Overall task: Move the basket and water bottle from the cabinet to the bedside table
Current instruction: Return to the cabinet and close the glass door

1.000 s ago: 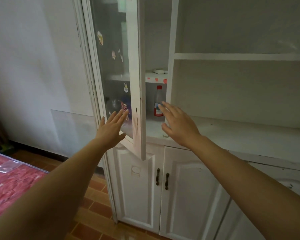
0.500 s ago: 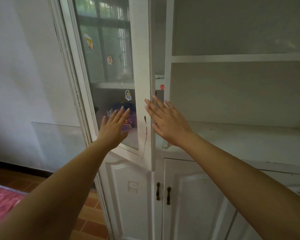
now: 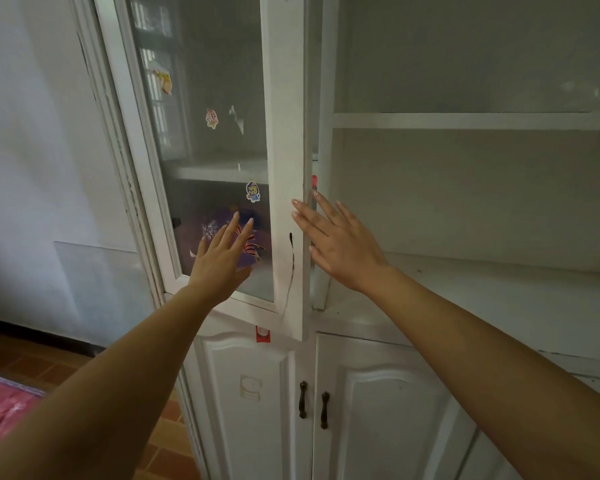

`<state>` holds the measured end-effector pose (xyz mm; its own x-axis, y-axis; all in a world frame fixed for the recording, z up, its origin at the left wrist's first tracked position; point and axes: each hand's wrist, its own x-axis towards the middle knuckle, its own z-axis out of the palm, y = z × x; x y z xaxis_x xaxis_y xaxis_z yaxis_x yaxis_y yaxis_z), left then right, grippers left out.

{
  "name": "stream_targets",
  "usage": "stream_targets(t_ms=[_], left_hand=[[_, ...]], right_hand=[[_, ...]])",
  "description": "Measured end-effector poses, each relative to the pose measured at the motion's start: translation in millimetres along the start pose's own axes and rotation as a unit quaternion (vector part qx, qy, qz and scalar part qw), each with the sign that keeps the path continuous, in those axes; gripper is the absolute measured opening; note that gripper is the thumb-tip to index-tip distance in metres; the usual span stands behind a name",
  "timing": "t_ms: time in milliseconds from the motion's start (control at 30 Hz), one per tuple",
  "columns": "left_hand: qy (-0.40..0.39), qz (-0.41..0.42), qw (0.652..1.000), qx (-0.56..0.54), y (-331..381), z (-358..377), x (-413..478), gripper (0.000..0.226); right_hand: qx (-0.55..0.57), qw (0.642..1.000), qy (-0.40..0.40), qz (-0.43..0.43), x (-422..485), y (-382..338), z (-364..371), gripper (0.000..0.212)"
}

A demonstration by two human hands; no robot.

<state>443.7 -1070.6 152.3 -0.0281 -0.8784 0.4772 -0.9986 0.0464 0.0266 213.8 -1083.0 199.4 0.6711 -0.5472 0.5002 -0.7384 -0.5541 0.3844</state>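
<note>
reaching toward the white cabinet, both bare hands are spread flat with nothing gripped. the left hand has its fingers fanned open over the lower glass of the glass door; whether the palm presses the pane or hangs just off it cannot be told. the right hand is also open, fingers straight, lying along the door's free edge where a narrow gap shows between door and cabinet upright.

the water bottle is almost wholly hidden: only a sliver of red cap shows in that gap, just above the right fingertips, inside the cabinet behind the door. the basket cannot be made out with any certainty; a blurred purple shape with red and white marks sits behind the lower pane, partly covered by the left hand and by reflections, and what it is stays unclear.

small cartoon stickers dot the glass. window reflections wash out the upper pane. the open shelves on the right are cut off by the frame edge. below, two dark handles sit on the lower doors, and a strip of red fabric is cropped at the bottom left over tiled floor.
</note>
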Motion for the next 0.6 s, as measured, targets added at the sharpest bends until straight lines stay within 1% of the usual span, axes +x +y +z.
stream_targets(t_ms=[167,400,600], left_hand=[[-0.003,-0.016,1.000,-0.004,6.8,8.1,10.8,0.082],[-0.010,-0.036,0.999,0.013,14.4,19.8,25.1,0.082],[-0.016,-0.041,0.999,0.027,18.5,24.7,36.2,0.083]], right_hand=[[0.033,0.999,-0.008,0.004,5.4,11.4,10.4,0.058],[0.045,0.999,-0.010,0.008,13.6,26.9,25.1,0.059],[0.068,0.997,-0.035,0.013,19.9,37.6,31.9,0.060]])
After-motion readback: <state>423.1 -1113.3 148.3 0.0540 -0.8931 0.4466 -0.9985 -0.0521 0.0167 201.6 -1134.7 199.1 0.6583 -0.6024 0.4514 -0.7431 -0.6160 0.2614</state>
